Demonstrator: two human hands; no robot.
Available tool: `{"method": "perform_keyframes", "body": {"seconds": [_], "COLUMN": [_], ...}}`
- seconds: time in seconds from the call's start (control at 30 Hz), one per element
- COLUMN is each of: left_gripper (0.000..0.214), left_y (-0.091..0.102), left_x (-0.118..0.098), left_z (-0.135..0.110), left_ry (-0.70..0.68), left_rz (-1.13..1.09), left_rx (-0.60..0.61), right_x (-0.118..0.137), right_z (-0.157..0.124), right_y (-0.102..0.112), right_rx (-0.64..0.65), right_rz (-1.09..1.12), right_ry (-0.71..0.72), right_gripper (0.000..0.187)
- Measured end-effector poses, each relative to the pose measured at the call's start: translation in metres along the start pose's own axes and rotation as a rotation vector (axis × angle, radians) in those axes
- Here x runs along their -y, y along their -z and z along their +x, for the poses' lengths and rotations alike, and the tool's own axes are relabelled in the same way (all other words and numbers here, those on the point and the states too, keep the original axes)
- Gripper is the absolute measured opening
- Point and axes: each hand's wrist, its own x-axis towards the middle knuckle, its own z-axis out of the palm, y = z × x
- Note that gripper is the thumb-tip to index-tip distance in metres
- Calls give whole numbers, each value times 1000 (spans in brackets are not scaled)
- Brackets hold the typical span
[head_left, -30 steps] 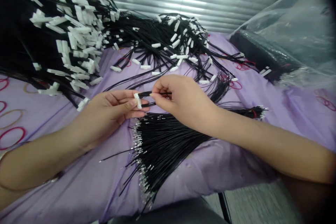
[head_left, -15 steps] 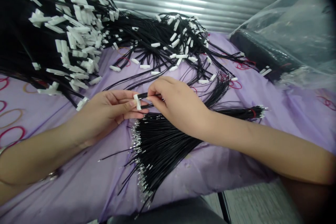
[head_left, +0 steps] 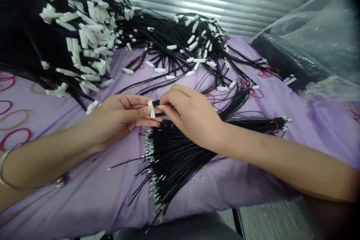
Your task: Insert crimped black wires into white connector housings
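My left hand (head_left: 120, 118) pinches a small white connector (head_left: 152, 109) between thumb and fingers. My right hand (head_left: 191, 114) is closed on thin black wires (head_left: 161, 103) and presses them against the connector's right side. Both hands meet above a fanned bundle of loose black wires with metal tips (head_left: 168, 157) lying on the purple cloth (head_left: 84, 191).
A large heap of black wires with white connectors (head_left: 81, 33) fills the back left and centre. A tied wire bundle (head_left: 270, 123) lies to the right. A clear plastic bag holding a black roll (head_left: 292, 60) sits at the back right. The table's front edge is near me.
My right hand has slid left along the wires, closing up to the connector. My left hand holds steady. The view has shifted slightly.
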Motion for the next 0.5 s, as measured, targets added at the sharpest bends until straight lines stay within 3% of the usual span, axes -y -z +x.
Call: {"method": "perform_keyframes", "body": {"seconds": [0.37,0.5], "left_gripper": [11,14], "left_y": [-1,-3], "left_x": [4,2], "left_z": [0,-1], "left_ry": [-5,-14], "left_rz": [18,23], "left_rx": [-64,-27], "right_x": [0,2], "right_z": [-1,1], "right_y": [-8,2], "right_rx": [34,1], "right_rz": [-18,-112], "right_ry": [-3,74], "right_gripper": [17,17]}}
